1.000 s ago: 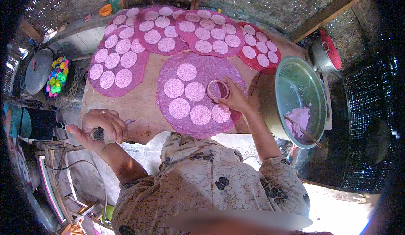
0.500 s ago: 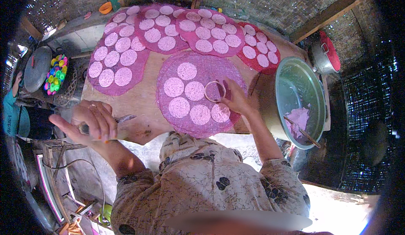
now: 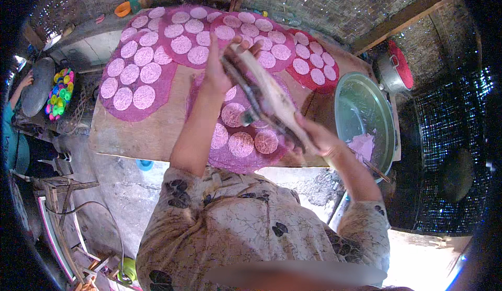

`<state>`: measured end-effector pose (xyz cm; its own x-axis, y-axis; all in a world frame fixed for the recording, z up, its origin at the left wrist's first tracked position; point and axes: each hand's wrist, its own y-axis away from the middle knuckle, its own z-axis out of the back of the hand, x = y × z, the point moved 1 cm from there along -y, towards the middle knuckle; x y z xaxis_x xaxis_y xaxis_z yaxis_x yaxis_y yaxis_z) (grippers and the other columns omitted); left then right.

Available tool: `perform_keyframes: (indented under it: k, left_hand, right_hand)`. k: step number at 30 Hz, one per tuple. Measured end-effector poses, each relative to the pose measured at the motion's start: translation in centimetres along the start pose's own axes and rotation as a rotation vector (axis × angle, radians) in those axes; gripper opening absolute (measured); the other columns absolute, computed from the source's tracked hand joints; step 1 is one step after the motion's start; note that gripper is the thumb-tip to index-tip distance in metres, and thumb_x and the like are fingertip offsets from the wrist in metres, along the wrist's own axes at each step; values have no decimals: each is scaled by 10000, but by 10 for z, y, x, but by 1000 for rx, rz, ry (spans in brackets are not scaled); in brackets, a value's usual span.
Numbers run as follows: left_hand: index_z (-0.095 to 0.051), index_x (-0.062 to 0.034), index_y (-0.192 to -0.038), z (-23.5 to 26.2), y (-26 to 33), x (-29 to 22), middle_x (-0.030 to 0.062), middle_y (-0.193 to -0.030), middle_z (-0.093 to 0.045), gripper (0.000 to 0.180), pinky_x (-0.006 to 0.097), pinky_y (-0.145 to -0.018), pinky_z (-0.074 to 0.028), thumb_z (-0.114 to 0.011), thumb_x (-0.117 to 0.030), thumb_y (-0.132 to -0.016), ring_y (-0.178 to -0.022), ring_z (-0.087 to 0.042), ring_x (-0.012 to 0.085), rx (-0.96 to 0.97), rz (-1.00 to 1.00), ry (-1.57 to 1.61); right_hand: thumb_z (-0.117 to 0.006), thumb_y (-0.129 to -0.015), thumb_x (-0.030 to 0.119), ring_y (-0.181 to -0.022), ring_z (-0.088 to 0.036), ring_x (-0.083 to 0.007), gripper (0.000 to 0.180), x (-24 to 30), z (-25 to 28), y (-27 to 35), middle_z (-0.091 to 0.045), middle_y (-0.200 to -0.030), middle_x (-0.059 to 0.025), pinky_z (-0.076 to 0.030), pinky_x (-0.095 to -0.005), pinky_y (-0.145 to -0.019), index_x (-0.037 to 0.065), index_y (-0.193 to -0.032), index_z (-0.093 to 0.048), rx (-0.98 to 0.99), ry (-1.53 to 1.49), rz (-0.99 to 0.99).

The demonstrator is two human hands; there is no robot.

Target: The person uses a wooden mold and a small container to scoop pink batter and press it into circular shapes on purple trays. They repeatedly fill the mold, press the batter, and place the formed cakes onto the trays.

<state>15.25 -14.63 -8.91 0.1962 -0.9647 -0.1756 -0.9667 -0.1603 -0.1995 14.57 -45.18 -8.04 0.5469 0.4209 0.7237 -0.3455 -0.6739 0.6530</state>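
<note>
A long wooden hand press [image 3: 274, 97], two bars lying side by side, slants across the space above the table, blurred by motion. My left hand [image 3: 219, 71] grips its upper end, fingers curling round from behind. On its lower end, toward the green basin, my right hand [image 3: 321, 137] is closed. A short grey-green part [image 3: 249, 117] juts from the middle of the press. Beneath lies a round purple mesh sheet [image 3: 225, 160] with several pink noodle discs [image 3: 241, 144], partly covered by the press and my left arm. The ring mould is hidden from sight.
More mesh sheets [image 3: 162, 89] with pink discs line the table's far side. To the right stands a green basin [image 3: 391, 118] holding pink dough [image 3: 362, 145] and a stick. A metal pot [image 3: 395, 76] is behind it. At far left, a person's hand [image 3: 27, 79] touches a dark round lid.
My right hand has let go of the ring mould and taken the press's lower end. My left hand has swung from the lower left to above the middle, holding the upper end.
</note>
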Motion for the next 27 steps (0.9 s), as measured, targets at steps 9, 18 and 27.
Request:
perform_keyframes:
  k: [9, 18, 27]
  left_hand:
    - [-529, -123, -851, 101, -36, 32, 11, -676, -491, 505, 395, -743, -445, -322, -566, -976, -654, -497, 198, -209, -172, 180]
    - [-515, -142, -801, 126, -26, 25, -9, -646, -448, 453, 376, -693, -429, -337, -526, -963, -602, -470, 170, -240, -176, 196]
    - [-508, -146, -769, 142, -43, 55, -11, -622, -468, 415, 365, -693, -418, -360, -485, -957, -574, -473, 167, -198, -187, 245]
  right_hand:
    - [-233, -879, 823, -466, -476, -117, 811, 54, 20, -31, -510, -614, -10, -389, -286, -400, 94, -871, -587, -155, 488, -212]
    - [-246, -877, 822, -405, -453, -143, 856, 39, 8, -53, -501, -552, -27, -370, -314, -360, 64, -816, -638, -287, 655, -126]
    - [-362, -872, 789, -347, -441, -182, 826, 47, 22, -44, -446, -491, -57, -364, -350, -323, -3, -733, -552, -495, 750, -34]
